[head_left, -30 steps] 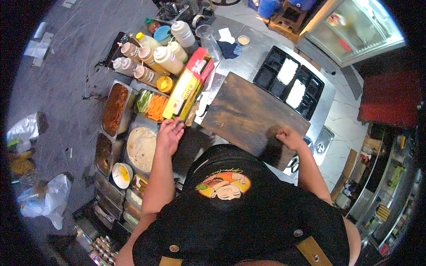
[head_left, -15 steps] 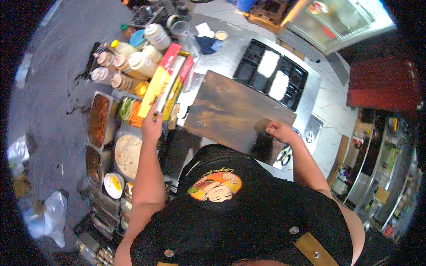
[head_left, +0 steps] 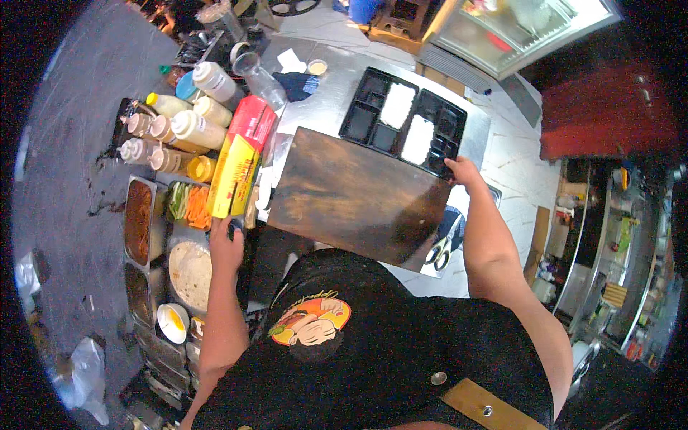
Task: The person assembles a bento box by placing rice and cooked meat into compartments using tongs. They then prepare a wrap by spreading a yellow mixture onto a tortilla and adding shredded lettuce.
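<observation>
My right hand (head_left: pixel 462 172) grips the near right corner of a black compartment tray (head_left: pixel 450 123), thumb and fingers closed at its rim. White rice (head_left: pixel 418 140) fills its middle section. A similar black tray (head_left: pixel 360 123) adjoins it on the left, also with white rice (head_left: pixel 397 105). Nearer to me lies a dark wooden board (head_left: pixel 351 193). My left hand (head_left: pixel 227 247) is at the near end of a long red and yellow wrap box (head_left: pixel 236 161), its fingertips against the end and the thumb apart. The box's lid is down.
Sauce bottles (head_left: pixel 197 130) crowd the left side. Below them are cut vegetables (head_left: pixel 197 206), a metal pan of brown food (head_left: pixel 145 215), flatbreads (head_left: pixel 191 272) and a white bowl (head_left: pixel 173 322). Scissors (head_left: pixel 438 254) lie right of the board. An open glass-doored cooler (head_left: pixel 527 29) stands beyond.
The wrap box went from open, with its roll showing, to lid down. My right hand moved from above the board out to the tray's corner. My left hand slid to the box's near end.
</observation>
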`<state>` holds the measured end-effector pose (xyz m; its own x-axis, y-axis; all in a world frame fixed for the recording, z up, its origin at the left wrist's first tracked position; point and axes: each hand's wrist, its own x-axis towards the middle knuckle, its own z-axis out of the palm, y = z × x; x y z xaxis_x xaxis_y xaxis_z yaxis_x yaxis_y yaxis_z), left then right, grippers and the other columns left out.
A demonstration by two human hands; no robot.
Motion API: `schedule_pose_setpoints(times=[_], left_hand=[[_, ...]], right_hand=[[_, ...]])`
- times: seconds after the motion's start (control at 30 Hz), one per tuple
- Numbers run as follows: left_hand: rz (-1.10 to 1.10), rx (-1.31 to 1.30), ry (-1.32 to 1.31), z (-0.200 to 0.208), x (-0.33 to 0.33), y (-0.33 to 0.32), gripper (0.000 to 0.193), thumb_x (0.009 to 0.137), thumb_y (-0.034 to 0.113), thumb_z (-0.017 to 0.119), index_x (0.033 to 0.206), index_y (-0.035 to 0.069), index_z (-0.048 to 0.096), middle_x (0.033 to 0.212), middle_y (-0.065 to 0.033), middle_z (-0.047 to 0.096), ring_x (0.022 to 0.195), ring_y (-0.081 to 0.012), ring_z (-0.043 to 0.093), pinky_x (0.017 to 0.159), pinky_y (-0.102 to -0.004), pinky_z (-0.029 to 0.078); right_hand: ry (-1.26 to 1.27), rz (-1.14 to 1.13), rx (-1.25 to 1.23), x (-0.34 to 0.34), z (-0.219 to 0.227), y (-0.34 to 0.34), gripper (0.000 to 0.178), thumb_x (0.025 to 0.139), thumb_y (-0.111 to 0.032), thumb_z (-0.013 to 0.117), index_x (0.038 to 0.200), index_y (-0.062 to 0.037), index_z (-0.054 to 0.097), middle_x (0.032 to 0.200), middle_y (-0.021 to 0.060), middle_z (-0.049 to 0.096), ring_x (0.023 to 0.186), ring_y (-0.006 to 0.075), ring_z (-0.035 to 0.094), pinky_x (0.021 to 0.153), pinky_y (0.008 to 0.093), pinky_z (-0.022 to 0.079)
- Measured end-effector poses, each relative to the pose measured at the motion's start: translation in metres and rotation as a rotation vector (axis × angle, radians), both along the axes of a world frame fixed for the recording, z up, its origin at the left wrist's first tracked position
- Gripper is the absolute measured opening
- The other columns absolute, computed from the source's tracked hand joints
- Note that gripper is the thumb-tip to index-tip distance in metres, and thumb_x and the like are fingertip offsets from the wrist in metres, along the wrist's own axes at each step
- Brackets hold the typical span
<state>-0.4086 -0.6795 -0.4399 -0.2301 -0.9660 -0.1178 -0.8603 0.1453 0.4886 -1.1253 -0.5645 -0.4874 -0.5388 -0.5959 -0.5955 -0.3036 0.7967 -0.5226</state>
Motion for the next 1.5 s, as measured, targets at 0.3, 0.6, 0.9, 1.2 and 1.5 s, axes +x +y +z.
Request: schedule_pose_setpoints(times=[0.3,0.6,0.9,1.2,1.5], left_hand=[[0.153,0.238,0.231,0.036,0.004,0.080,0.026,0.098,0.020,0.070,0.119,0.005,0.073,0.114,-0.0157,0.076,0.109,-0.0335,0.073,0.099,-0.0421,0.058],[0.157,0.707,1.156,0.096,-0.025,0.096,0.040,0.113,0.037,0.058,0.140,0.008,0.061,0.129,-0.0079,0.071,0.108,-0.0156,0.072,0.093,-0.0362,0.060],[0.913,0.426,1.912,0.091,0.154,0.209,0.051,0.115,0.044,0.050,0.144,0.004,0.060,0.127,-0.0115,0.075,0.112,-0.0249,0.075,0.102,-0.0448,0.060],[1.317,-0.066,1.943,0.031,0.354,0.430,0.068,0.111,0.052,0.055,0.163,0.011,0.041,0.156,-0.0115,0.058,0.141,-0.0313,0.059,0.118,-0.0555,0.048],[1.319,-0.255,2.090,-0.010,0.437,0.473,0.072,0.110,0.059,0.051,0.162,0.010,0.044,0.158,-0.0082,0.058,0.138,-0.0287,0.061,0.117,-0.0496,0.049]], right_hand=[[-0.238,-0.052,-0.398,0.009,0.072,0.047,0.045,0.104,-0.021,0.062,0.140,0.0048,0.065,0.128,0.0144,0.072,0.115,0.0244,0.067,0.104,0.0359,0.049],[-0.258,0.588,-0.434,0.250,0.230,-0.044,0.035,0.103,-0.015,0.063,0.132,0.0033,0.066,0.117,0.0061,0.073,0.103,0.0166,0.064,0.096,0.0315,0.049],[-0.178,1.572,-0.289,0.635,0.202,-0.107,0.030,0.104,-0.028,0.072,0.118,-0.0016,0.068,0.096,0.0078,0.069,0.088,0.0147,0.061,0.082,0.0325,0.053],[0.276,1.782,-0.281,1.049,0.181,-0.117,0.103,0.097,-0.079,0.055,0.152,0.0081,0.051,0.130,0.0328,0.070,0.102,0.0429,0.077,0.092,0.0507,0.062],[0.216,1.626,0.257,1.108,0.122,-0.180,0.059,0.098,-0.051,0.077,0.129,-0.0024,0.068,0.118,0.0232,0.073,0.083,0.0300,0.074,0.071,0.0448,0.064]])
